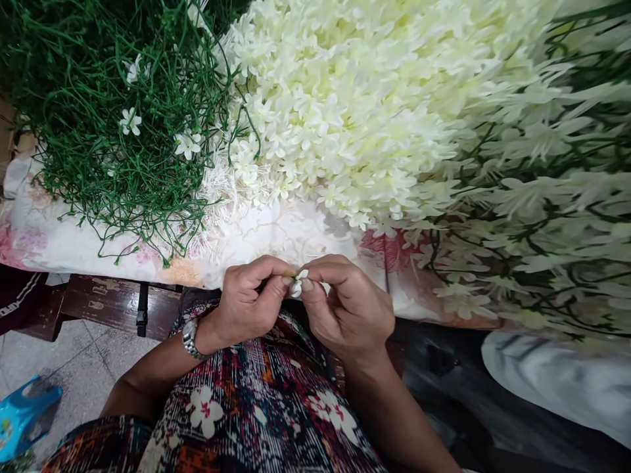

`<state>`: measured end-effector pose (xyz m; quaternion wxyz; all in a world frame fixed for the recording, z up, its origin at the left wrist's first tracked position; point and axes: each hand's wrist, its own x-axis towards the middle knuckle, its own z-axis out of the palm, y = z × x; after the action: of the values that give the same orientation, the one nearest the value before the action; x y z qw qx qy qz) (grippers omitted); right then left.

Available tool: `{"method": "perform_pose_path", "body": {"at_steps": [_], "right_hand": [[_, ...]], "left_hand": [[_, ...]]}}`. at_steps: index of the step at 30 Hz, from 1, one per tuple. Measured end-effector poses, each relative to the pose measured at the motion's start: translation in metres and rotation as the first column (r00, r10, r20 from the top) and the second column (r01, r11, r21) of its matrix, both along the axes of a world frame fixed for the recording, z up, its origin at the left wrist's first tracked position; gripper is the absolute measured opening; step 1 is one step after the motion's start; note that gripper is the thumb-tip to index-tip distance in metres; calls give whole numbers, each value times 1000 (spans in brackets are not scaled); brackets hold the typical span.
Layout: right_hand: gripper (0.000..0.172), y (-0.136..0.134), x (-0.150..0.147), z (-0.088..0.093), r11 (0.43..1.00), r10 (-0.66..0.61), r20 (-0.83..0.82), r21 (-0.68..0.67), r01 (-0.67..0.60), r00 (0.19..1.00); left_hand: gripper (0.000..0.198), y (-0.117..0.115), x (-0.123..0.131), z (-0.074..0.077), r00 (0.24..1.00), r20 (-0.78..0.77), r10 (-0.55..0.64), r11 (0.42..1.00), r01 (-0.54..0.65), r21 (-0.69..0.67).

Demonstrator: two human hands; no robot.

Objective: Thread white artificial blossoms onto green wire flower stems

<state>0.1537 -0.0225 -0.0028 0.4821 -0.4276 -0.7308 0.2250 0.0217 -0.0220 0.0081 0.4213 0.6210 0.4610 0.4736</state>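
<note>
Near the front edge of the cloth-covered surface, my left hand (251, 299) and my right hand (345, 302) meet fingertip to fingertip. Between them is a small white flower (298, 284). The right thumb and forefinger pinch its petals. My left thumb and forefinger are pressed together at its other side, where a bit of green shows; the fingertips mostly hide it. Beyond my hands lies a large heap of white and pale yellow flowers (345, 112). Green plastic stems (123, 79) are piled at the left, with a few white flowers among them.
A floral cloth (276, 230) covers the work surface. Green stems bearing white flowers (542, 217) spread along the right side. Below the edge are a brown wooden bench (113, 303), a blue plastic object (27, 417) at lower left and a pale rounded item (552, 374) at lower right.
</note>
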Motion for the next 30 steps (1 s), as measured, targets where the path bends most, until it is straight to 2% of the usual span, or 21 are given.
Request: {"method": "perform_pose_path", "body": {"at_steps": [3,7,12,16,21,26,30], "right_hand": [[16,1,0,0,1000,14,-16,-16,-14,1000],[19,2,1,7,1000,16,31,-20,-15,999],[35,5,2,14,986,-69,103,156,52,992],[28,7,3,16,976,-60,157,216,25,986],[23,8,2,18,976,-56,179,217,16,982],[19,10,1,18,977,-71,221,213,23,973],[15,12,0,17,970,-85,255,240,22,963]], "left_hand": [[9,1,-1,0,998,60,-20,998,24,-63],[8,4,-5,1,971,227,-69,969,119,-215],[12,5,-8,1,927,374,-31,933,161,-321],[13,4,-7,0,912,411,-2,927,156,-341],[12,4,-7,3,928,372,3,940,125,-318],[10,3,-7,3,981,195,7,969,42,-243],[8,2,-6,2,995,93,28,985,-11,-172]]}}
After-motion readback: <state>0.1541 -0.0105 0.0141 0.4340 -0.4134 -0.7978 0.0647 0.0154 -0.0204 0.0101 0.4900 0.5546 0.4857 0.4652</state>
